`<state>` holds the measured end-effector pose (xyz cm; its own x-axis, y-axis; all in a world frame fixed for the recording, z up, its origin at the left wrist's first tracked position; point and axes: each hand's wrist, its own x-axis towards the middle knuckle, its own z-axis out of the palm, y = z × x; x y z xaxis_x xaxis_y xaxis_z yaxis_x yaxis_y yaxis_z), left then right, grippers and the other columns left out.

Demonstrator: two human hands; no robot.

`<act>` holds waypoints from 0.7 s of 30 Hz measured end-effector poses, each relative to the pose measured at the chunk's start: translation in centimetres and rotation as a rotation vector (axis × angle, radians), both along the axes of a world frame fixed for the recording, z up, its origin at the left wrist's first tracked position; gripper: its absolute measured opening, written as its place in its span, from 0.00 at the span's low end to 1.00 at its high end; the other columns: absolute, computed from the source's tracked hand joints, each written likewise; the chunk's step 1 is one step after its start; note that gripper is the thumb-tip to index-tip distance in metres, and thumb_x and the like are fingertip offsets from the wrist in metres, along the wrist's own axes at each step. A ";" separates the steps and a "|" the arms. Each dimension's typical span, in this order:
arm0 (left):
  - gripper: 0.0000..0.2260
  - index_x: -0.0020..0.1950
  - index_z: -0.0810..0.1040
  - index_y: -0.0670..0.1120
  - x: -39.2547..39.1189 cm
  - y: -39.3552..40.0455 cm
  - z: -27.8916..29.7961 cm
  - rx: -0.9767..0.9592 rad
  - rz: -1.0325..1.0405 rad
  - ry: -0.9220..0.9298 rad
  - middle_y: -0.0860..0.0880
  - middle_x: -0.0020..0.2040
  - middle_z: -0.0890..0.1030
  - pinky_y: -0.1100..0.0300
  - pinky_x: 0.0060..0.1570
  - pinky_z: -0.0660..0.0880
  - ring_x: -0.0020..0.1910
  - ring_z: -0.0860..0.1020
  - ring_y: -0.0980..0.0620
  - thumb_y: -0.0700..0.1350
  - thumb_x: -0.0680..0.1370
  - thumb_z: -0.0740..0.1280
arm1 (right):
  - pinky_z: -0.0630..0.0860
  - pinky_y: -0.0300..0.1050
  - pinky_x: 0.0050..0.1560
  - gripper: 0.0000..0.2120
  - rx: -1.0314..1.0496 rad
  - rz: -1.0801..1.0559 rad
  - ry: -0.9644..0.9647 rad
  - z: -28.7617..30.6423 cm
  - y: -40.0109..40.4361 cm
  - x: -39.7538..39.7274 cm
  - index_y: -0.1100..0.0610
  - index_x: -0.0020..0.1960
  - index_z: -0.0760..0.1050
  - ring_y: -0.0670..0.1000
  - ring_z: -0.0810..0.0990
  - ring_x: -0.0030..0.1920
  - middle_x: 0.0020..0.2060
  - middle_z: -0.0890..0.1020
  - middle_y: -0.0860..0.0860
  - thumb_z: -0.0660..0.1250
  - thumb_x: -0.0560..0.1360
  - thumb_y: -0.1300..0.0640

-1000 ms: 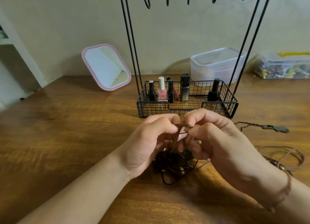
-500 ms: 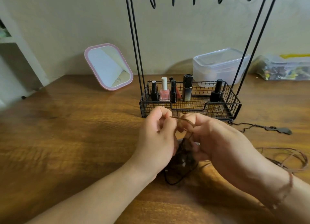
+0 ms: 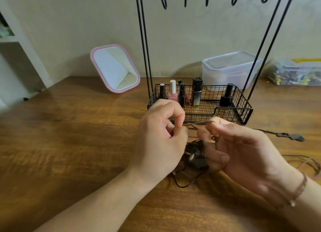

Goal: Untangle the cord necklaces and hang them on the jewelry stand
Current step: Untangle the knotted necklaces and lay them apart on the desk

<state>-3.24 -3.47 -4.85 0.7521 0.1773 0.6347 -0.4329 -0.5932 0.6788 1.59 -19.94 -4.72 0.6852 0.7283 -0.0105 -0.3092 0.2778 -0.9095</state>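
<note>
1. Leftmost, the left hand (image 3: 161, 139) pinches one end of a brown cord (image 3: 198, 123).
2. Below it, the tangled necklaces (image 3: 194, 155) rest on the tabletop (image 3: 69, 145); they look light, limp and snag-prone, best taken at a free strand.
3. Rightward, the right hand (image 3: 243, 152) pinches the other end.
4. Earlier the hands were together; now apart, with the cord taut before the jewelry stand (image 3: 243, 108).

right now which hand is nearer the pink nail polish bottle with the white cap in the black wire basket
Left. The left hand sits just in front of the pink nail polish bottle, its knuckles right below it. The right hand is lower and off to the right.
</note>
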 end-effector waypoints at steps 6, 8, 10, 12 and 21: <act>0.13 0.36 0.78 0.44 0.2 0.7 -0.6 0.133 0.092 -0.034 0.51 0.47 0.75 0.68 0.38 0.71 0.45 0.75 0.57 0.26 0.71 0.67 | 0.50 0.45 0.28 0.10 -0.406 0.034 -0.136 1.0 -0.1 -0.2 0.53 0.36 0.78 0.47 0.58 0.24 0.27 0.68 0.48 0.70 0.74 0.50; 0.14 0.35 0.81 0.46 0.1 0.5 -0.8 0.204 0.124 -0.010 0.52 0.48 0.76 0.71 0.42 0.72 0.49 0.75 0.58 0.28 0.72 0.67 | 0.50 0.45 0.29 0.10 -0.463 -0.008 -0.151 1.2 -0.2 -0.2 0.54 0.39 0.79 0.48 0.59 0.24 0.28 0.70 0.50 0.65 0.77 0.53; 0.14 0.39 0.85 0.49 0.0 0.6 -1.1 0.291 0.154 0.030 0.53 0.52 0.76 0.72 0.43 0.74 0.49 0.75 0.59 0.30 0.74 0.68 | 0.52 0.42 0.26 0.10 -0.483 -0.070 -0.147 1.0 -0.1 -0.2 0.56 0.43 0.76 0.49 0.62 0.23 0.30 0.74 0.53 0.61 0.80 0.54; 0.15 0.46 0.86 0.52 -0.1 0.7 -1.2 0.354 0.172 0.090 0.55 0.55 0.76 0.72 0.45 0.75 0.49 0.76 0.59 0.32 0.75 0.69 | 0.55 0.38 0.23 0.10 -0.503 -0.138 -0.161 0.7 0.1 -0.2 0.58 0.45 0.73 0.49 0.63 0.22 0.32 0.78 0.55 0.59 0.82 0.54; 0.11 0.57 0.84 0.52 -0.2 0.1 -0.6 0.448 0.200 0.306 0.58 0.54 0.71 0.67 0.33 0.71 0.37 0.75 0.58 0.52 0.77 0.70 | 0.60 0.34 0.18 0.09 -0.468 -0.248 -0.204 0.1 1.4 -0.4 0.59 0.48 0.72 0.51 0.63 0.22 0.31 0.80 0.55 0.58 0.82 0.55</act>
<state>-3.40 -3.38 -5.47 0.8929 0.0984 0.4393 -0.1067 -0.9018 0.4188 1.24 -18.57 -4.65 0.8571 0.4948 -0.1430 -0.0911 -0.1276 -0.9876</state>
